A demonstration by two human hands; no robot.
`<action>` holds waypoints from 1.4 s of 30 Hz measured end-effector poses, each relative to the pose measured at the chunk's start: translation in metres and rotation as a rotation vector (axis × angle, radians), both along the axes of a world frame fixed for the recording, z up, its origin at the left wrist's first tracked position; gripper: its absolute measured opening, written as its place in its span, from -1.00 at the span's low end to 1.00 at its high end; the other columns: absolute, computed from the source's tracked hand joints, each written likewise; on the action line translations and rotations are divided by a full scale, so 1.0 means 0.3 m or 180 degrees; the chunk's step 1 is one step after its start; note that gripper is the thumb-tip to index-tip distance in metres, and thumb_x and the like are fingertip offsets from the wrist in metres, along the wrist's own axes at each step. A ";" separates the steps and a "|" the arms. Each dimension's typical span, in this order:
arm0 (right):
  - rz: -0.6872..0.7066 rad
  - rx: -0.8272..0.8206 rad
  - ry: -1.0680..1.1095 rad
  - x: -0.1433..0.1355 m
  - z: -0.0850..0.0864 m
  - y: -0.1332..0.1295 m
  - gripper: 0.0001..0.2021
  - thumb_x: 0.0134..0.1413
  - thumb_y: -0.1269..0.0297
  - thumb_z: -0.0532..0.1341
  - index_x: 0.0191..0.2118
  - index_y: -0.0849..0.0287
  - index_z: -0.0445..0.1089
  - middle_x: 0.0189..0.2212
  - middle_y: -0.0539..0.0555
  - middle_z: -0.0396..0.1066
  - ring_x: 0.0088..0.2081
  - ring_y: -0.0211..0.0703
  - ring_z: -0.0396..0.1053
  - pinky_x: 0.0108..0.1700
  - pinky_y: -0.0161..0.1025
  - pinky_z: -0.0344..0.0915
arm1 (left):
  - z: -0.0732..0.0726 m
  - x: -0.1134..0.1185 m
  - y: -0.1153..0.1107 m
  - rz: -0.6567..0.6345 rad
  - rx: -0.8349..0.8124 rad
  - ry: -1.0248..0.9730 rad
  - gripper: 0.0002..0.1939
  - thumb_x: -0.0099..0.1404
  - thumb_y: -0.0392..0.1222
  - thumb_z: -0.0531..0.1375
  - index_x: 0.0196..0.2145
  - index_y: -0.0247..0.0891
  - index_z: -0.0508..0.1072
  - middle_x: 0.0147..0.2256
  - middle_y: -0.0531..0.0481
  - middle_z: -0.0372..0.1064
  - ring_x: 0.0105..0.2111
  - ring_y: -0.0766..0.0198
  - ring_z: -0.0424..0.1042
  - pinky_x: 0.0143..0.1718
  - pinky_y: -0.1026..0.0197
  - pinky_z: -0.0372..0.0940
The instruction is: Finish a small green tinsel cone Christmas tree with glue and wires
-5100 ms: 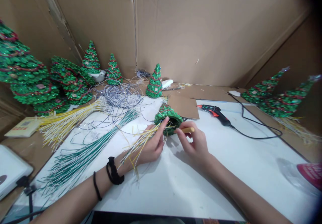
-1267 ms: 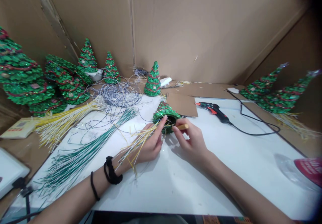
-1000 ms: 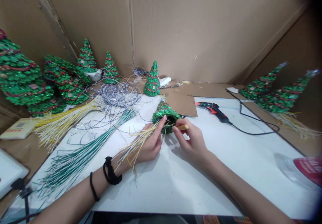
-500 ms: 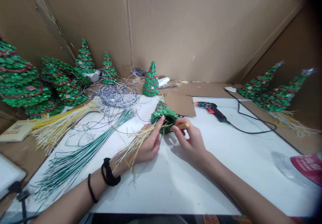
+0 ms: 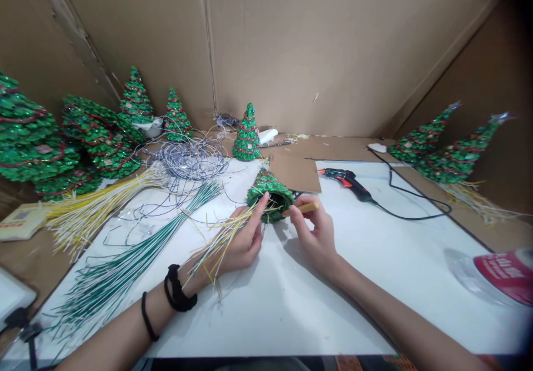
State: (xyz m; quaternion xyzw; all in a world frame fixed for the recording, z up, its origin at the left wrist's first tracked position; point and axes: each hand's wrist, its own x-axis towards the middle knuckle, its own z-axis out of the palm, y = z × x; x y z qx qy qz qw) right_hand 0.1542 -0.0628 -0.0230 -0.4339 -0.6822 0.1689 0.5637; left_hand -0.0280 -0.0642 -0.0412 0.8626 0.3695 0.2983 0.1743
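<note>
A small green Christmas tree (image 5: 265,182) lies on its side, its hollow base facing me. My left hand (image 5: 242,246) is closed around its near left edge, with the index finger over the opening. Thin yellow and white wires (image 5: 225,237) run out of the hollow and across that hand and wrist. Between thumb and fingers, my right hand (image 5: 317,237) grips a tool with a tan handle (image 5: 307,208). Its tip is at the right side of the tree's opening; the tip's shape is too small to tell.
A black and red glue gun (image 5: 345,181) lies right, its cord trailing. Left are a green-and-white wire bundle (image 5: 141,254), a yellow-and-white bundle (image 5: 100,204) and tangled wire (image 5: 187,157). Decorated trees (image 5: 249,135) stand behind and at both sides. A plastic bottle (image 5: 495,276) lies far right.
My right hand has drawn the tool slightly to the right, away from the tree's opening. My left hand keeps its hold. The whole view has shifted slightly.
</note>
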 end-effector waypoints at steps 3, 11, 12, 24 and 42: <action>-0.0167 -0.0062 0.0325 0.014 0.003 0.009 -0.91 0.18 0.30 0.12 -0.35 0.13 0.21 -0.54 -0.09 0.23 -0.57 -0.37 0.20 -0.52 -0.39 0.16 | 0.000 -0.001 0.000 -0.0011 -0.0009 -0.0006 -0.17 0.23 -0.38 0.01 0.34 -0.28 -0.36 -0.34 -0.01 0.30 -0.24 0.16 0.19 -0.09 0.08 0.15; -0.0103 -0.0499 0.1022 0.033 0.001 0.027 -0.85 0.16 0.18 0.16 -0.32 0.12 0.21 -0.55 -0.11 0.18 -0.56 -0.36 0.16 -0.53 -0.37 0.12 | -0.005 -0.002 0.002 0.0007 -0.0040 0.0038 -0.16 0.23 -0.35 0.02 0.34 -0.26 -0.37 -0.37 0.01 0.32 -0.26 0.19 0.22 -0.04 0.06 0.14; -0.0075 -0.0536 0.1084 0.030 0.004 0.026 -0.85 0.15 0.18 0.17 -0.33 0.12 0.21 -0.56 -0.11 0.17 -0.56 -0.36 0.16 -0.53 -0.38 0.12 | 0.001 -0.002 0.000 0.0010 -0.0013 0.0033 -0.17 0.24 -0.34 0.02 0.34 -0.26 -0.38 -0.37 0.02 0.32 -0.26 0.19 0.23 -0.04 0.06 0.13; 0.0537 -0.1577 0.2544 0.036 0.053 0.057 -0.76 -0.08 0.16 0.23 -0.42 0.11 0.14 -0.76 -0.18 0.12 -0.71 -0.39 0.02 -0.67 -0.43 -0.03 | 0.070 -0.009 -0.029 0.0426 -0.0249 0.0088 -0.62 0.34 -0.17 -0.01 0.08 -0.23 0.33 -0.55 0.11 0.25 -0.48 0.31 0.19 -0.15 0.10 0.13; 0.0692 -0.1813 0.2499 0.029 0.059 0.052 -0.73 -0.10 0.13 0.23 -0.43 0.11 0.11 -0.77 -0.19 0.13 -0.72 -0.39 0.02 -0.67 -0.43 -0.07 | 0.079 0.008 -0.045 -0.0330 -0.2327 -0.1385 -0.62 0.30 -0.03 0.08 -0.01 -0.30 0.30 -0.58 0.19 0.01 -0.60 0.42 0.08 -0.54 0.34 0.00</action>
